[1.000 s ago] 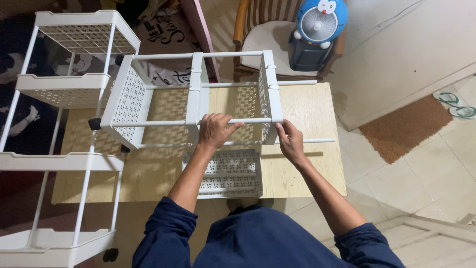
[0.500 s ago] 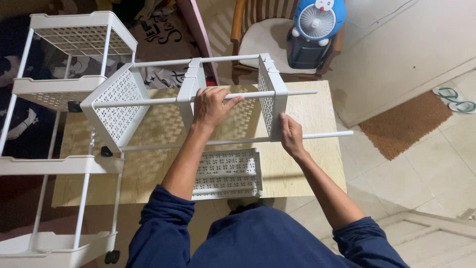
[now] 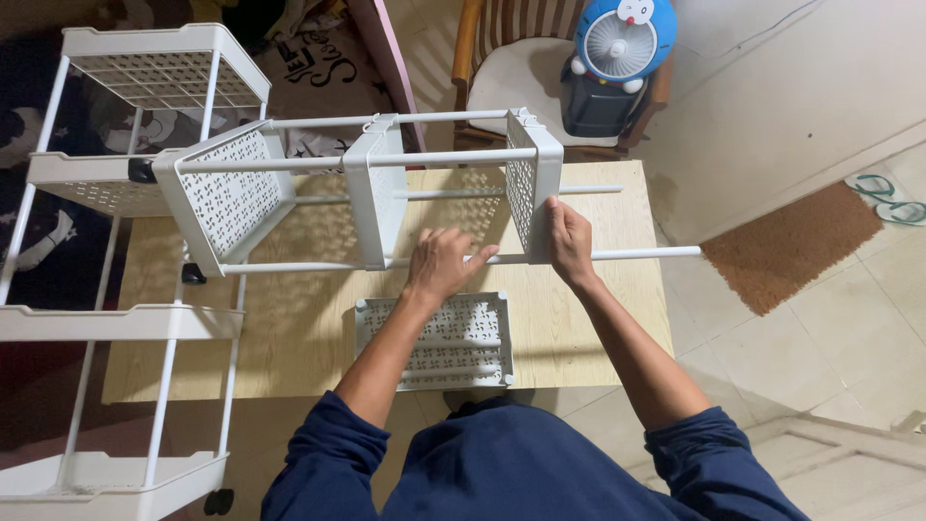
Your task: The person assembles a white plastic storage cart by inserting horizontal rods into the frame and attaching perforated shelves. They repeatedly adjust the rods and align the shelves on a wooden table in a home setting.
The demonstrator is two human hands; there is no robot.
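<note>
A blue-and-white cartoon-cat fan [image 3: 622, 43] sits on a cushioned wooden chair [image 3: 511, 72] behind the pale wood counter [image 3: 299, 328]. A brown doormat [image 3: 791, 246] lies on the tiled floor [image 3: 849, 328] beside green sandals [image 3: 883, 193].

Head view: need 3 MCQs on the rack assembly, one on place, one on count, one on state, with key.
1. Where does the loose perforated tray lie?
A. on the wooden table, below the hands
B. on the chair
C. on the doormat

2. How many perforated trays are threaded on the white poles of the rack lying on its side?
A. one
B. three
C. five

3. What is the right hand doing?
A. resting flat on the table
B. gripping the rightmost tray at a pole
C. holding the fan

Key: 1 A, the tray lies flat on the tabletop near the person. 2 B, three trays stand spaced along the poles. 3 B, its fingers wrap the tray's edge, while the left hand rests on the near pole.
</note>
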